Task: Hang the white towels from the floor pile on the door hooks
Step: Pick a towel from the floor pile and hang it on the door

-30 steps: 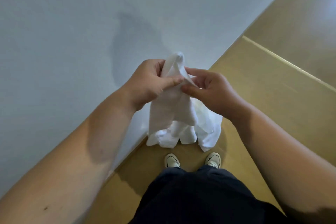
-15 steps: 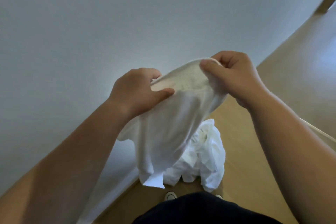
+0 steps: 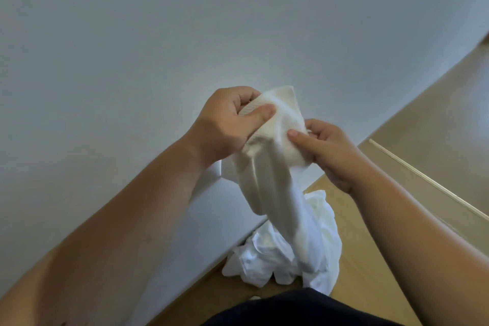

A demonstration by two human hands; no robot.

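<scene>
I hold one white towel (image 3: 275, 167) up in front of a pale wall or door surface. My left hand (image 3: 227, 122) grips its bunched top edge, thumb pressed on the cloth. My right hand (image 3: 328, 151) pinches the same towel just to the right and a little lower. The rest of the towel hangs down between my forearms. Below it, a pile of white towels (image 3: 267, 259) lies crumpled on the wooden floor against the base of the surface. No door hooks are in view.
The pale surface (image 3: 185, 34) fills the upper and left part of the view. Light wooden floor (image 3: 428, 119) runs to the right, crossed by a thin pale strip (image 3: 428, 180). My dark trousers (image 3: 304, 309) show at the bottom edge.
The towel was spread wide between my hands half a second ago; now my hands have come close together and the top is bunched. My right hand has dropped lower.
</scene>
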